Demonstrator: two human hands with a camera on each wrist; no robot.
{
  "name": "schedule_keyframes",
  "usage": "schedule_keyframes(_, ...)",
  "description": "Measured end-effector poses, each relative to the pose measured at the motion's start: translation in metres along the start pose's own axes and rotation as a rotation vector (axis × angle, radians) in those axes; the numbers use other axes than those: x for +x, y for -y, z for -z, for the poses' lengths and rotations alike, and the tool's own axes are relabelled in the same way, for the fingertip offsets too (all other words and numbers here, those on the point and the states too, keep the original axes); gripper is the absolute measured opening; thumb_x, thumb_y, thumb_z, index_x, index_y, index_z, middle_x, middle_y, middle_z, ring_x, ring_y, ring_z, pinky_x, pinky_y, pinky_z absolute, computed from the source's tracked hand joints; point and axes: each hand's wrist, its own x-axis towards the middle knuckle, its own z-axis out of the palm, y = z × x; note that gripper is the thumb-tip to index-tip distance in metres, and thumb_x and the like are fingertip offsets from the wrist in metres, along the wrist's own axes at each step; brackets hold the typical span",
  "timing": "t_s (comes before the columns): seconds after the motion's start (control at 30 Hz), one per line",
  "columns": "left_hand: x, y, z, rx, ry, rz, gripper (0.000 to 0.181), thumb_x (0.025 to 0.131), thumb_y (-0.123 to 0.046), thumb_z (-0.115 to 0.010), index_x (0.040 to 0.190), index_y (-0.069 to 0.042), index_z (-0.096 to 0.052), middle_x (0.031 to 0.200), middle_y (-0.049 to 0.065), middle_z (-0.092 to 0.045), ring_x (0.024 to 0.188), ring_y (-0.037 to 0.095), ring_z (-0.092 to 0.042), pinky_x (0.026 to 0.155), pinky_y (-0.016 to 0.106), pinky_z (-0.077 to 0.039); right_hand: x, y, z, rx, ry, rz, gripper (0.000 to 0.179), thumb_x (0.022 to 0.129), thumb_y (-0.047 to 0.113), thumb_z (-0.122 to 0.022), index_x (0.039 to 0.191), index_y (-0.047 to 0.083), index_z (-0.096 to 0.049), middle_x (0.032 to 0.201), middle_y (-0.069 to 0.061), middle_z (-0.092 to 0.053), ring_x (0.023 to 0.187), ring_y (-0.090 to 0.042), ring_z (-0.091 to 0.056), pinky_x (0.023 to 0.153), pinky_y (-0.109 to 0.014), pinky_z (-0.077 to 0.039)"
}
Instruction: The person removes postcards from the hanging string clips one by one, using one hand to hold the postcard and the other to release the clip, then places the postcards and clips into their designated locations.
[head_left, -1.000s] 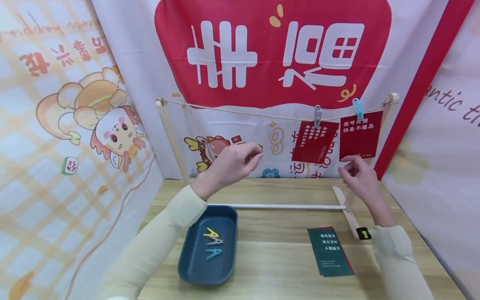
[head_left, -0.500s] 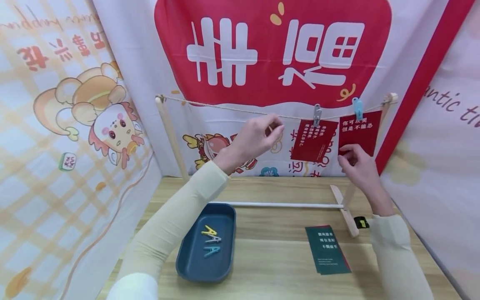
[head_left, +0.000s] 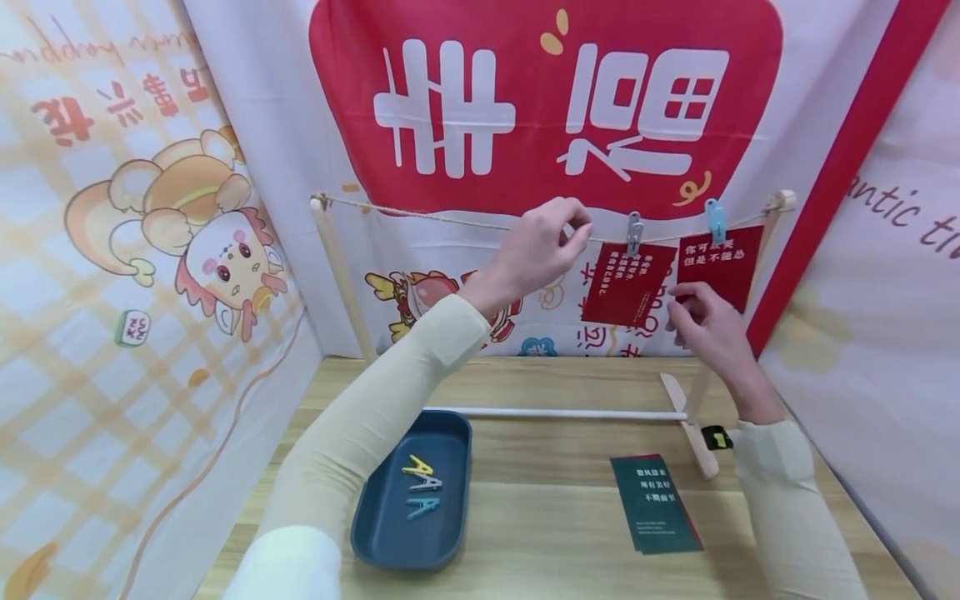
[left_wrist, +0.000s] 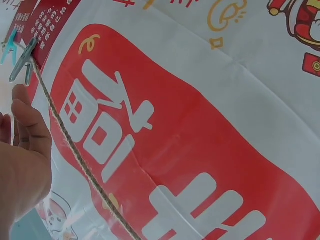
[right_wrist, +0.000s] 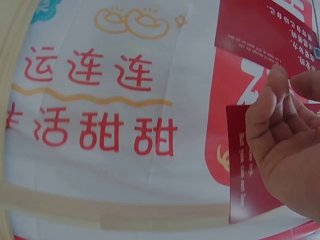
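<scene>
I see the left hand [head_left: 538, 250] in front of the twine's [head_left: 450, 219] middle stretch, its fingers bent, thumb and forefinger narrowly apart with nothing between them; whether it touches the twine, I can't tell. The right hand [head_left: 711, 333] is below the twine's right part, fingers loosely curled and holding nothing, in front of the right-hand red card [head_left: 738, 279]. A light-blue clothespin [head_left: 716, 222] fixes that card to the twine; just left along the twine, a grey clothespin [head_left: 634, 233] grips the tilted left-hand red card [head_left: 626, 292]. On the bench [head_left: 540, 533], lower than the twine's left part, I have a blue tray [head_left: 375, 537] with three clothespins [head_left: 426, 483] inside; lower than its right part lies a green-topped card stack [head_left: 660, 512].
</scene>
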Motion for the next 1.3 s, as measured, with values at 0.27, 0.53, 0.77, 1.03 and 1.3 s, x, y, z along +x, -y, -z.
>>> schedule_keyframes(0.27, 0.019, -0.014, -0.013, 0.015, 0.051, 0.078, 0.029, 0.096, -0.03, -0.061, 0.119, -0.012, -0.061, 0.117, 0.0, -0.064, 0.101, 0.005, -0.059, 0.085, 0.011, -0.051, 0.005, 0.008, -0.007, 0.118, 0.039, -0.055, 0.039, 0.1, 0.035, -0.054, 0.133, 0.014, -0.053, 0.08, -0.007, -0.065, 0.057, -0.024, -0.059, 0.052, -0.027, -0.053)
schedule_keyframes(0.53, 0.034, -0.028, -0.025, 0.089, 0.087, 0.193, 0.048, 0.094, -0.041, -0.061, 0.134, -0.016, -0.053, 0.131, 0.0, -0.058, 0.113, 0.006, -0.057, 0.089, 0.013, -0.051, 0.013, 0.005, -0.021, 0.178, 0.023, -0.112, 0.048, 0.098, 0.041, -0.056, 0.138, 0.018, -0.045, 0.081, -0.006, -0.067, 0.057, -0.022, -0.061, 0.053, -0.027, -0.054)
schedule_keyframes(0.77, 0.041, -0.031, -0.035, 0.1, 0.102, 0.289, 0.062, 0.094, -0.042, -0.062, 0.147, -0.018, -0.042, 0.142, 0.0, -0.052, 0.124, 0.008, -0.053, 0.096, 0.018, -0.05, 0.017, 0.003, -0.028, 0.25, 0.058, -0.12, 0.042, 0.099, 0.043, -0.054, 0.131, 0.016, -0.052, 0.076, -0.007, -0.067, 0.055, -0.02, -0.06, 0.052, -0.031, -0.054)
schedule_keyframes(1.03, 0.047, -0.035, -0.045, 0.063, 0.146, 0.303, 0.046, 0.096, -0.037, -0.059, 0.136, -0.015, -0.053, 0.125, -0.001, -0.065, 0.105, 0.005, -0.062, 0.086, 0.013, -0.052, 0.017, 0.003, -0.031, 0.31, 0.074, -0.128, 0.034, 0.099, 0.038, -0.054, 0.119, 0.011, -0.058, 0.077, -0.009, -0.065, 0.059, -0.032, -0.061, 0.055, -0.033, -0.057)
schedule_keyframes(1.3, 0.048, -0.034, -0.048, 0.045, 0.153, 0.286, 0.028, 0.099, -0.033, -0.056, 0.118, -0.014, -0.058, 0.096, -0.003, -0.066, 0.076, 0.002, -0.059, 0.069, 0.009, -0.049, 0.019, 0.002, -0.031, 0.315, 0.072, -0.139, 0.029, 0.101, 0.032, -0.054, 0.113, 0.005, -0.057, 0.075, -0.008, -0.065, 0.06, -0.035, -0.062, 0.056, -0.032, -0.058)
